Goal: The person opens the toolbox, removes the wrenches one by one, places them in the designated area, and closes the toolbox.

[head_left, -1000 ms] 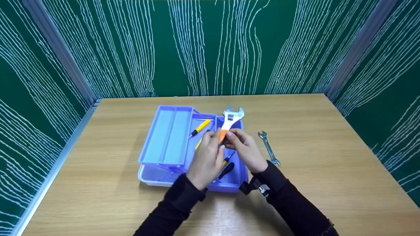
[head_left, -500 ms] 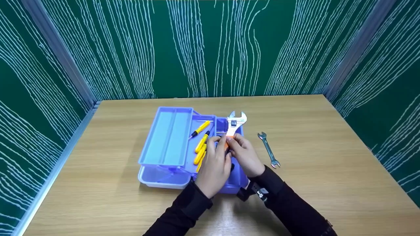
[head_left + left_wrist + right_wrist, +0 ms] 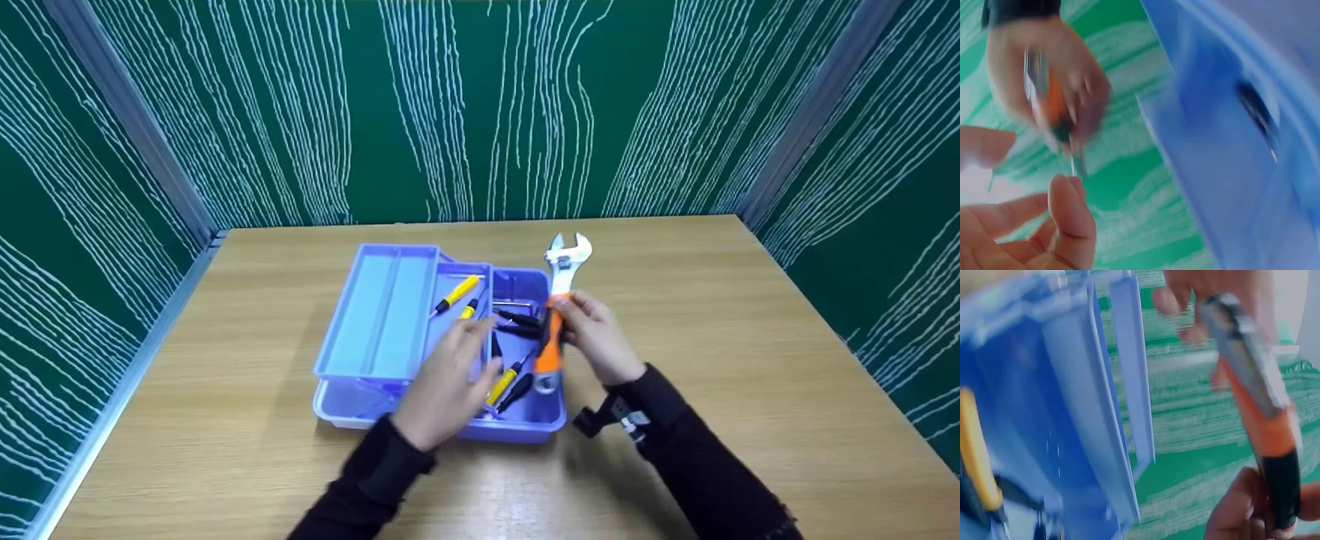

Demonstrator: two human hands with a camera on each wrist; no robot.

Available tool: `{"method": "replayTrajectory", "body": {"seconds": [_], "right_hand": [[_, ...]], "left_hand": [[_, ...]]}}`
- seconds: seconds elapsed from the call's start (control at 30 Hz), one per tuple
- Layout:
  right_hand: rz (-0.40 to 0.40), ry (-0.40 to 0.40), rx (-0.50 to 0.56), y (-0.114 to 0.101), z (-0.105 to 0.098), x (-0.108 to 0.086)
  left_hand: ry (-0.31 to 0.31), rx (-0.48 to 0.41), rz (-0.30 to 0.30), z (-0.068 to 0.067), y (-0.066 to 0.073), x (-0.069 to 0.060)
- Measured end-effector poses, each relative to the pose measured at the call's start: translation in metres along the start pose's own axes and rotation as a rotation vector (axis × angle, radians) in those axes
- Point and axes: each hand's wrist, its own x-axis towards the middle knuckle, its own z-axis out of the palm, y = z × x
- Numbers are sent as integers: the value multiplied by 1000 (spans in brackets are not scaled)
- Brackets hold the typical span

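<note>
Over the right part of the purple toolbox [image 3: 517, 430], an adjustable wrench [image 3: 550, 334] with an orange and black handle is held up, jaw end pointing away. My right hand [image 3: 604, 345] pinches its handle between thumb and fingers. In the right wrist view the wrench [image 3: 1252, 399] rises from those fingertips [image 3: 1235, 500]. My left hand [image 3: 442, 386] is above the toolbox, left of the wrench and apart from it, fingers loosely bent around nothing. The left wrist view shows the left hand's fingers [image 3: 1072, 219] empty below the blurred right hand [image 3: 1078, 73].
The toolbox's raised tray [image 3: 379, 315] fans out to the left. Several yellow-handled screwdrivers [image 3: 459, 291] and black-handled tools [image 3: 517, 394] lie in the lower compartments. Wooden tabletop [image 3: 742, 337] surrounds the box. Green patterned walls [image 3: 420, 112] stand behind and at both sides.
The left hand has let go of the wrench and moved left. The right hand carries the wrench to the right, and the open-end spanner on the table is now out of sight behind it.
</note>
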Motion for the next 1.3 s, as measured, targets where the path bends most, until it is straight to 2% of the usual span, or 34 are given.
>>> {"method": "replayTrajectory", "body": {"seconds": [0.13, 0.23, 0.37, 0.47, 0.67, 0.8, 0.9, 1.1, 1.3], "right_hand": [[-37, 43, -18, 3, -24, 5], [-60, 50, -61, 7, -45, 8], [-92, 45, -194, 10, -76, 10], [-95, 31, -280, 10, -100, 11], [-8, 22, -380, 13, -140, 17], [56, 47, -434, 20, -161, 22], [103, 58, -505, 28, -174, 26], [168, 102, -694, 41, -194, 33], [251, 64, -881, 47, -206, 40]], "left_hand": [[78, 51, 1, -29, -25, -7], [133, 98, -24, -50, -44, -14], [150, 139, -119, -72, -67, -23], [145, 142, -223, -82, -82, -27], [136, 120, -420, -90, -104, -33], [101, 101, -527, -89, -112, -37], [76, 68, -583, -89, -114, -38], [55, 1, -618, -88, -113, -37], [46, -16, -616, -88, -113, -37]]}}
